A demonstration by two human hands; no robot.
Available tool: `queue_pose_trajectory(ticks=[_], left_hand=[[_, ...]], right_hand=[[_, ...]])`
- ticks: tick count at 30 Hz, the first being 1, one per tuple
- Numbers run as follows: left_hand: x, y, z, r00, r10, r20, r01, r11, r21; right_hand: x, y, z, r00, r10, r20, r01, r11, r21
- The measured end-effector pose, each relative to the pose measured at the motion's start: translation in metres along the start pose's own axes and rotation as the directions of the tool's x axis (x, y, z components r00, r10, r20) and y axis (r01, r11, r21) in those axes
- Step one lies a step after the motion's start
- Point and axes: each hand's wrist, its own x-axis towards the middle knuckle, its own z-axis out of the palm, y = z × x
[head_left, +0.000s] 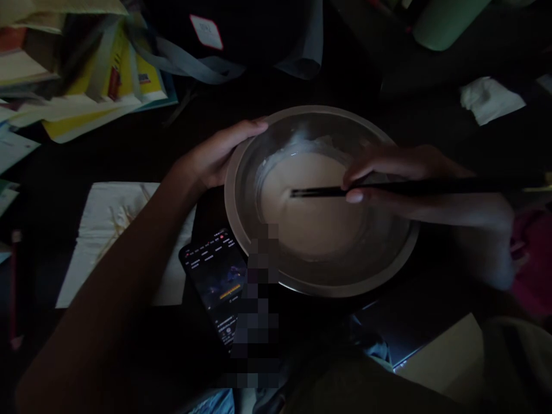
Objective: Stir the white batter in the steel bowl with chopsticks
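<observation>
A wide metal bowl [388, 261] sits in the middle of a dark surface, holding a pale, smooth batter [310, 213]. My left hand [215, 155] grips the bowl's left rim, fingers curled over the edge. Over the right side of the bowl, my right hand [401, 175] is closed on dark chopsticks [319, 192]. The sticks lie nearly level, their tips dipped in the batter near its centre.
A lit phone [213, 276] lies just left of the bowl's near edge, beside a white paper sheet [107, 230]. Books and yellow papers [86, 86] pile up at the far left. A crumpled tissue [489, 99] and a green container [444, 23] are at the far right.
</observation>
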Motion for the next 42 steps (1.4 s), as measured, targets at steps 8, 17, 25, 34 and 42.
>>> queue_pose_trajectory(ticks=[8, 17, 25, 34, 42], left_hand=[[-0.003, 0.002, 0.002, 1.000, 0.001, 0.017, -0.001, 1.000, 0.001], [-0.002, 0.001, 0.002, 0.998, 0.016, 0.060, -0.015, 1.000, -0.027], [-0.001, 0.000, -0.001, 0.997, 0.017, 0.073, -0.014, 0.999, -0.044], [0.001, -0.002, -0.002, 0.986, 0.056, 0.157, -0.046, 0.997, -0.067], [-0.001, -0.001, -0.003, 0.989, 0.035, 0.145, -0.017, 0.992, -0.126]], right_hand=[[-0.013, 0.006, -0.020, 0.991, 0.114, -0.073, -0.120, 0.990, -0.079], [0.001, 0.001, 0.003, 0.998, 0.032, -0.046, -0.032, 0.999, 0.002], [-0.014, -0.001, -0.018, 0.966, 0.234, -0.109, -0.234, 0.972, 0.011], [-0.001, 0.003, 0.003, 1.000, 0.028, -0.012, -0.028, 1.000, 0.002], [-0.017, 0.005, -0.021, 0.992, 0.089, 0.094, -0.099, 0.990, 0.100]])
